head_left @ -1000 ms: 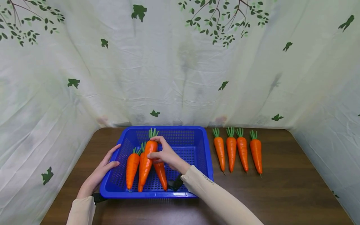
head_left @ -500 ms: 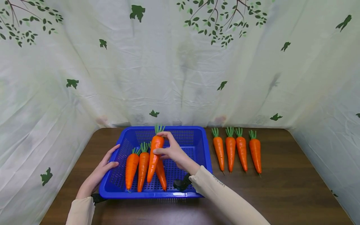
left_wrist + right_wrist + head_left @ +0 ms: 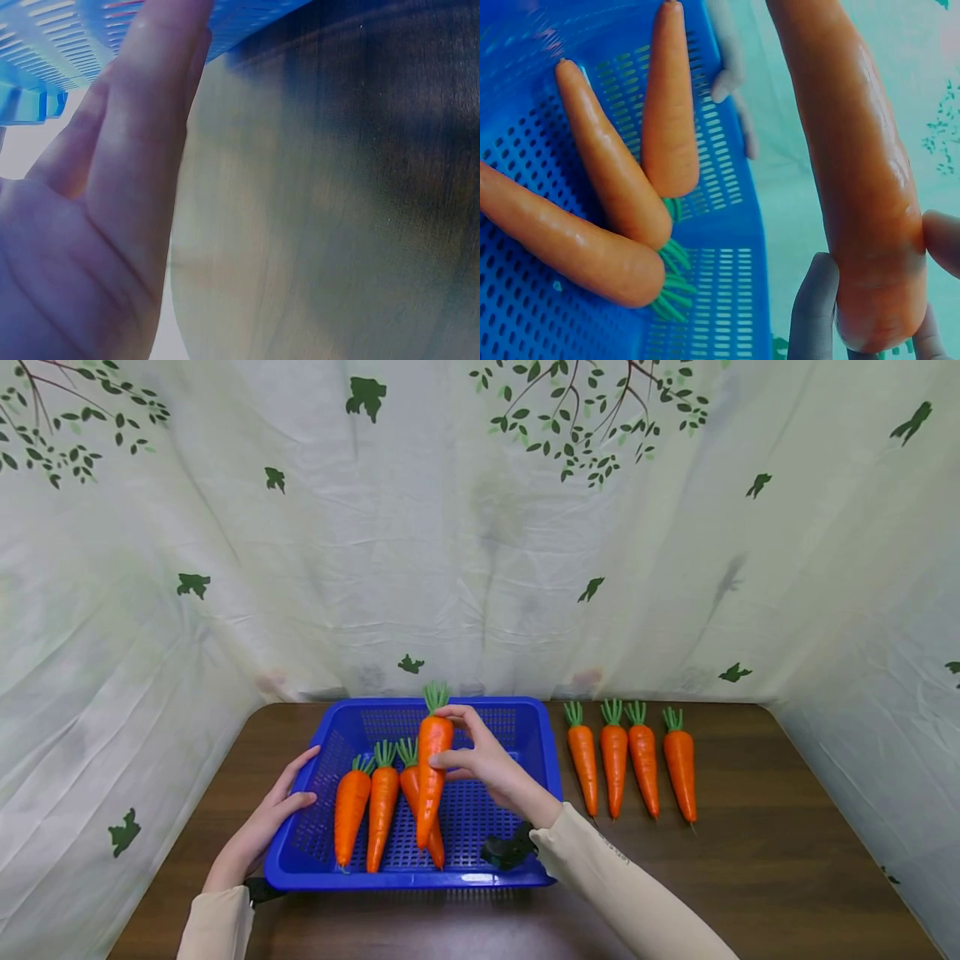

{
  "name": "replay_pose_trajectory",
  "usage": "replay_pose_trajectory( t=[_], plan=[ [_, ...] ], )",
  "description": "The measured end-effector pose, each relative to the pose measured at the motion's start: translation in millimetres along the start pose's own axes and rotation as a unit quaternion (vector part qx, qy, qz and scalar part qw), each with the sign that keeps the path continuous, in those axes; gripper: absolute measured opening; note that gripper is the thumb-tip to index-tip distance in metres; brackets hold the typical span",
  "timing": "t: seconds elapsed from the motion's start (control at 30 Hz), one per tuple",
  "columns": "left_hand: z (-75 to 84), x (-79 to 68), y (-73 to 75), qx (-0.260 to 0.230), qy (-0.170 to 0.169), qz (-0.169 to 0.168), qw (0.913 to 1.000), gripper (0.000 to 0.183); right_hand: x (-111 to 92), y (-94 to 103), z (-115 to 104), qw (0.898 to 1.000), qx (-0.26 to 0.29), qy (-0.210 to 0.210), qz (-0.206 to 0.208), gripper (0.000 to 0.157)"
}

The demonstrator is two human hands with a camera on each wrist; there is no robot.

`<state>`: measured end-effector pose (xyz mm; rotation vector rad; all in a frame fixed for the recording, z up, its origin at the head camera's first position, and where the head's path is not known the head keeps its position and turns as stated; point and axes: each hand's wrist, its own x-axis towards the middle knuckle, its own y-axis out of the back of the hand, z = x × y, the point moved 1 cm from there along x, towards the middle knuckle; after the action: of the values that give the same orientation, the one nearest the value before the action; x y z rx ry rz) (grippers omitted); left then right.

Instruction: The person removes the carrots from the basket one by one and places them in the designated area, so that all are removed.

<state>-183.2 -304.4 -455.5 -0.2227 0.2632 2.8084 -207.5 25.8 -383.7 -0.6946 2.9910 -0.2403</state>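
In the head view my right hand [image 3: 480, 756] pinches an orange carrot [image 3: 432, 777] with green stalks near its top, thumb on one side and fingers on the other. This carrot is raised above a blue perforated basket [image 3: 408, 881], tip downward. Inside lie a left carrot [image 3: 351, 814], a middle carrot [image 3: 382, 817] and another carrot [image 3: 409, 785], partly covered by the held one. The right wrist view shows the held carrot [image 3: 862, 172] apart from the three below. My left hand [image 3: 266, 818] touches the basket's left side with fairly straight fingers; its palm [image 3: 60, 277] shows in the left wrist view.
Right of the basket, several carrots [image 3: 643, 768] lie in a row on the brown wooden table [image 3: 780, 827], stalks toward the back. A white leaf-print curtain [image 3: 480, 568] encloses the back and sides. A black wrist camera [image 3: 508, 847] sits below the right hand.
My right hand has moved right, carrying the carrot from over the middle carrot to over the rightmost one in the basket. The held carrot now hangs straighter. My left hand stays at the basket's side.
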Motion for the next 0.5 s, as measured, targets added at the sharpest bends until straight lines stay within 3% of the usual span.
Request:
replay_pose_trajectory(
  t=[0.5],
  plan=[
    [-0.3,-0.1,-0.2,-0.005,0.004,0.001,1.0,0.064,-19,28.8,-13,1.0,-0.018,0.011,0.009,0.062]
  ],
)
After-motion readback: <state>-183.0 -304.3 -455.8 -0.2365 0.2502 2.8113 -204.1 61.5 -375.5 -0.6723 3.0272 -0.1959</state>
